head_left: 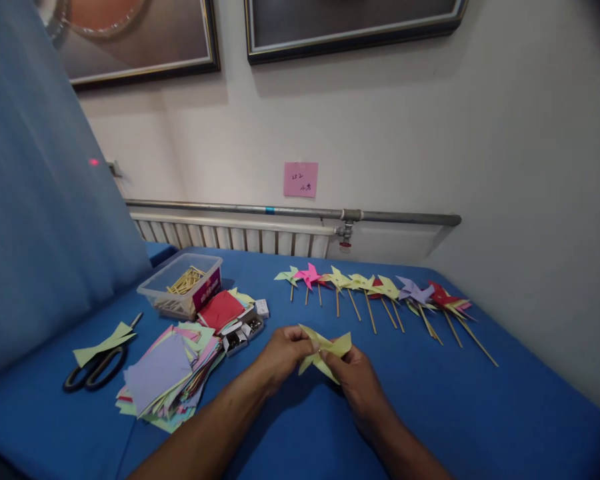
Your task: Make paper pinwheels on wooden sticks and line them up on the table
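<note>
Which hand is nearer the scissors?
Left. The left hand is at the yellow paper, on the scissors' side; the right hand is farther right.

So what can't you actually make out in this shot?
- Head view: the centre of the yellow paper piece is covered by the fingers of the left hand and right hand.
- The writing on the pink note is too small to read.
- The scissors blades lie partly under a yellow scrap.
- The two framed pictures are cut off by the top edge.
</note>
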{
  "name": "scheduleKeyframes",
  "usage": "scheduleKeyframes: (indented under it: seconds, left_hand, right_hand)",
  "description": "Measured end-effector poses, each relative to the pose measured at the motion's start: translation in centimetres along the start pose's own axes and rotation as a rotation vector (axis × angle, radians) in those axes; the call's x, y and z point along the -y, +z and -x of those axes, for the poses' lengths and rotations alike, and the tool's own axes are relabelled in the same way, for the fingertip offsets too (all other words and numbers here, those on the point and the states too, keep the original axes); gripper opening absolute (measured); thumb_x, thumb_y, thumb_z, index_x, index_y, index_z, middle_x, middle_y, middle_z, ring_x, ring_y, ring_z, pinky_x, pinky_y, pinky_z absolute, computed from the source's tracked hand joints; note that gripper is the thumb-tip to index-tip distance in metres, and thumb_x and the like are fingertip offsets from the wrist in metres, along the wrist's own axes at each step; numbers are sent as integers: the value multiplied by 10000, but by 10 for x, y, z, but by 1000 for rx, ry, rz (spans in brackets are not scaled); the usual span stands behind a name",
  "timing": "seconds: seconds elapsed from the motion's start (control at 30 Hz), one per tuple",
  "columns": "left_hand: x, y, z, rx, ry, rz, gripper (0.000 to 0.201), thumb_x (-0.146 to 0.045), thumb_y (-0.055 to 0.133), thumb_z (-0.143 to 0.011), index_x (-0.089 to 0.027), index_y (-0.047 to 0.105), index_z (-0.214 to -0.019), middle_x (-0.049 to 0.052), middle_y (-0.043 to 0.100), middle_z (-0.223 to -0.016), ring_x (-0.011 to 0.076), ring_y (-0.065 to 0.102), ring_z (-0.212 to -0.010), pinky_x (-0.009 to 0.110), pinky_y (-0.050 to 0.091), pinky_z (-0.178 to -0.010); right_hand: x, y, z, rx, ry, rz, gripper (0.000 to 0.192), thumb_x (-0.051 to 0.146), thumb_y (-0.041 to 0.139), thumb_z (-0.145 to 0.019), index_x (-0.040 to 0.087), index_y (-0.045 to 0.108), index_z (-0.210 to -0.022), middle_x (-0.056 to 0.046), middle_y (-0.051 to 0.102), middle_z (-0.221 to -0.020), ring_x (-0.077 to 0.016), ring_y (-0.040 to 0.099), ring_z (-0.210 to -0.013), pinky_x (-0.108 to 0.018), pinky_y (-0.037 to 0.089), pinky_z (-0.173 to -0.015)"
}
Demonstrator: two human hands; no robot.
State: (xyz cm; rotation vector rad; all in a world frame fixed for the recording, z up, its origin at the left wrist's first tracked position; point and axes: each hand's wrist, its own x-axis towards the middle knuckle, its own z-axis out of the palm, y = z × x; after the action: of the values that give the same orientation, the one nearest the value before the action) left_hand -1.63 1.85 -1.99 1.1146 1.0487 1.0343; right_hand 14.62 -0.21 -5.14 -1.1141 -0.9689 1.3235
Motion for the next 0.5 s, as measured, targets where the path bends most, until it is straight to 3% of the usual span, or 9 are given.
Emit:
scheduleKeyframes:
  seconds: [0.07, 0.17, 0.2, 0.27, 0.37, 0.5]
  left_hand:
    - [-13, -17, -1, -130, 126, -146, 271, -443, 779, -721, -180, 713, -729, 23, 656, -661, 165, 570, -619, 292, 422, -642]
    - [-37, -54, -1, -532, 409, -588, 207, -369, 641, -890, -203, 764, -890, 69, 740, -885, 239, 676, -880, 328, 493, -823]
    - [-45, -68, 1, -669, 447, -756, 225, -339, 600, -922, -201, 773, -960, 100, 764, -1015, 268, 686, -1008, 352, 500, -910]
    - [-60, -95, 4, -834, 411, -1001, 302, -301, 512, -982, -188, 776, -1076, 146, 768, -1189, 307, 669, -1167, 398, 487, -1019]
    - [-83, -136, 5, -905, 228, -1231, 392, -294, 433, -1022, -163, 779, -1152, 185, 774, -1220, 334, 687, -1159, 411, 500, -966]
    - [-115, -185, -9, -778, 0, -1387, 381, -343, 499, -1004, -115, 801, -1042, 223, 807, -1039, 362, 737, -999, 385, 507, -792]
  right_hand:
    - [-4, 0, -3, -9, -1, 15, 415, 461, 938, -602, 207, 733, -857, -17, 750, -728, -246, 672, -692, -330, 516, -660]
    - [-14, -2, -10, -39, -20, 39, 391, 489, 909, -572, 227, 708, -782, -4, 705, -647, -245, 635, -639, -337, 493, -623]
    - [-17, -2, -13, -38, -25, 46, 385, 486, 903, -566, 228, 708, -776, -2, 700, -640, -245, 633, -642, -337, 493, -625]
    - [-24, -4, -18, -63, -41, 53, 381, 499, 882, -571, 230, 715, -783, 5, 690, -627, -240, 622, -628, -334, 488, -613]
    - [-31, -7, -24, -68, -47, 81, 397, 521, 865, -586, 217, 737, -807, -14, 727, -677, -235, 631, -638, -328, 487, -607]
    - [-36, -9, -27, -87, -36, 113, 453, 544, 867, -591, 197, 757, -861, -22, 755, -722, -229, 644, -661, -319, 485, -614]
